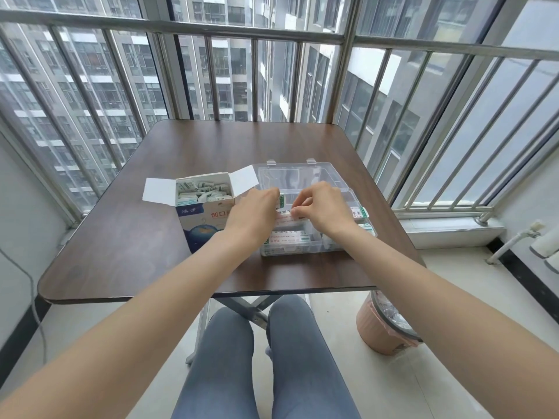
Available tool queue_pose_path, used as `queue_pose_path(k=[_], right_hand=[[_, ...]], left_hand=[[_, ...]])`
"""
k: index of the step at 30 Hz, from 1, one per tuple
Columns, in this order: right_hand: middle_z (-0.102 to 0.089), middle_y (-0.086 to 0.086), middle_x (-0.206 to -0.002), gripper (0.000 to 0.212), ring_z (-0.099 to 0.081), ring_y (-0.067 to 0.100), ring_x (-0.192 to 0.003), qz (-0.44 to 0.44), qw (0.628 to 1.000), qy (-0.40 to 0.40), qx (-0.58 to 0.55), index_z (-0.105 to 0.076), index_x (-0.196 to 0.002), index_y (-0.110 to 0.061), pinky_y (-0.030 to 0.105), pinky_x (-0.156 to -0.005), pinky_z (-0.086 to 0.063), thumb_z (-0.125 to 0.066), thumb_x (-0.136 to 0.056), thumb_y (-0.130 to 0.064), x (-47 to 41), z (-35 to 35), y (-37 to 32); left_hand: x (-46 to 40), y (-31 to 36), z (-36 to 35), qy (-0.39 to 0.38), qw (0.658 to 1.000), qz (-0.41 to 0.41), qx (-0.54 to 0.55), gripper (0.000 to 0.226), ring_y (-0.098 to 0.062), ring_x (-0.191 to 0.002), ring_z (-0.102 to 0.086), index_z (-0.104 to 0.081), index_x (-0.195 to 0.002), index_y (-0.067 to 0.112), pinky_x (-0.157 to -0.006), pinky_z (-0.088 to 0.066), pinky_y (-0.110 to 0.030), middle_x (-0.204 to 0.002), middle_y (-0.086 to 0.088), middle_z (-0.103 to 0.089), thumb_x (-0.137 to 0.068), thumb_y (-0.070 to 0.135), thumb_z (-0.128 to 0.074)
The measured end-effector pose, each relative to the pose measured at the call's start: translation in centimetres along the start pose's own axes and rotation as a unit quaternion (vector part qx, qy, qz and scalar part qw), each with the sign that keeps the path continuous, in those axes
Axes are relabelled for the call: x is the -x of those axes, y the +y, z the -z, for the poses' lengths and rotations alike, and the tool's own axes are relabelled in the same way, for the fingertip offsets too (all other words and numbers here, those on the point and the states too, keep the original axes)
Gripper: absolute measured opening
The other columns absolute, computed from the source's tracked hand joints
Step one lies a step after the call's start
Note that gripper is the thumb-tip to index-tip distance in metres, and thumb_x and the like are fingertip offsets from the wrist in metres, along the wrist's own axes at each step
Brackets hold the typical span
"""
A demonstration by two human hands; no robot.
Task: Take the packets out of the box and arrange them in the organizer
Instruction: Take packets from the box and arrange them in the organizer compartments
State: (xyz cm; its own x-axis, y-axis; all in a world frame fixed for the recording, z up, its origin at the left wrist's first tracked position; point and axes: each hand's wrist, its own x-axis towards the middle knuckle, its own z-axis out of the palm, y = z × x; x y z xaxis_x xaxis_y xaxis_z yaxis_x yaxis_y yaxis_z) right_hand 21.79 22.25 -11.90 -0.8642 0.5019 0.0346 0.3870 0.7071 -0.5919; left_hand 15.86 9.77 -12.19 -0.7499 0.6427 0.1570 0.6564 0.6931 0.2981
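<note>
So this looks like somewhere around the middle of the job, maybe a bit short of it. The cardboard box (205,219) sits on the worktop (136,237) with its flaps open, and it's got a good heap of packets (202,190) inside, so plenty left to move. Right beside it, on the right, is the clear plastic organizer (317,231) with its lid flipped back. The near compartments already have packets lying flat in them, at least a couple of stacks at the front left and a few more poking out on the right side, though I can't count them because the hands cover most of the middle. Both hands are over the organizer. The left hand (257,207) is curled down with its fingers hidden from view; it seems to be on a packet but I honestly can't tell if it's gripping or just pressing. The right hand (320,207) has its fingers bent and its thumb and forefinger pinch the edge of a white packet with red print (284,217), which sits at the organizer's middle section. My guess is this one is being tucked or straightened into place. Off to the side on the floor there's a pink bin (384,328), not part of it.
</note>
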Motion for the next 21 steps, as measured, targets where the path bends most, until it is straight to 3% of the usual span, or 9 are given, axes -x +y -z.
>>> queue_pose_path(k=[4, 9, 12, 15, 18, 21], right_hand=[[-0.059, -0.005, -0.083, 0.003, -0.060, 0.017, -0.091, 0.011, 0.999, 0.010, 0.040, -0.071, -0.077, -0.020, 0.028, -0.067, -0.040, -0.074, -0.078, -0.021, 0.1, -0.1, -0.4], [-0.065, 0.001, -0.096, 0.012, -0.060, 0.018, -0.095, 0.018, 0.999, -0.010, 0.044, -0.072, -0.090, -0.018, 0.030, -0.076, -0.047, -0.074, -0.079, -0.024, 0.2, -0.5, -0.2], [-0.065, 0.001, -0.088, 0.010, -0.057, 0.013, -0.084, 0.035, 0.999, -0.002, -0.035, -0.072, -0.092, -0.016, 0.026, -0.074, -0.044, -0.067, -0.085, -0.019, 0.1, 0.5, -0.2], [-0.064, 0.000, -0.079, 0.014, -0.054, 0.004, -0.063, 0.048, 0.975, -0.026, -0.216, -0.070, -0.098, -0.010, 0.013, -0.056, -0.041, -0.060, -0.090, -0.013, 0.6, 2.3, -0.3], [-0.064, 0.001, -0.069, 0.009, -0.053, -0.004, -0.049, 0.062, 0.964, -0.044, -0.254, -0.068, -0.094, -0.003, 0.008, -0.046, -0.036, -0.065, -0.086, -0.006, 1.1, 2.7, -0.4], [-0.064, 0.004, -0.066, 0.003, -0.051, -0.001, -0.047, 0.040, 0.975, 0.012, -0.220, -0.069, -0.085, -0.006, 0.007, -0.049, -0.038, -0.070, -0.082, -0.007, 0.6, 2.4, 0.0]], left_hand=[[0.1, 0.1, 0.1, -0.007, 1.000, 0.001, -0.004, 0.007, -0.037, -0.092, -0.053, -0.049, -0.096, 0.008, -0.064, -0.036, -0.036, -0.098, -0.016, -0.056, -0.091, 0.008, -0.045], [0.3, -0.3, 0.1, 0.013, 0.996, -0.029, 0.078, 0.016, -0.033, -0.089, -0.054, -0.045, -0.082, 0.017, -0.069, -0.042, -0.039, -0.096, -0.012, -0.063, -0.096, 0.014, -0.037], [0.5, -0.4, 0.3, 0.013, 0.990, -0.045, 0.134, 0.020, -0.029, -0.085, -0.055, -0.053, -0.085, 0.009, -0.074, -0.045, -0.038, -0.093, -0.012, -0.061, -0.097, 0.009, -0.036], [0.3, -0.1, 0.5, -0.011, 0.976, -0.032, 0.216, 0.018, -0.024, -0.066, -0.062, -0.054, -0.090, 0.010, -0.058, -0.052, -0.032, -0.095, -0.009, -0.065, -0.099, 0.009, -0.038], [-0.1, 0.4, 0.5, -0.025, 0.962, -0.010, 0.273, 0.011, -0.019, -0.058, -0.064, -0.055, -0.103, 0.010, -0.048, -0.049, -0.020, -0.093, -0.007, -0.067, -0.098, 0.013, -0.046], [-0.6, 0.5, 0.1, -0.006, 0.975, 0.003, 0.222, 0.013, -0.022, -0.074, -0.064, -0.052, -0.108, 0.013, -0.067, -0.054, -0.031, -0.097, -0.008, -0.066, -0.094, 0.015, -0.051]])
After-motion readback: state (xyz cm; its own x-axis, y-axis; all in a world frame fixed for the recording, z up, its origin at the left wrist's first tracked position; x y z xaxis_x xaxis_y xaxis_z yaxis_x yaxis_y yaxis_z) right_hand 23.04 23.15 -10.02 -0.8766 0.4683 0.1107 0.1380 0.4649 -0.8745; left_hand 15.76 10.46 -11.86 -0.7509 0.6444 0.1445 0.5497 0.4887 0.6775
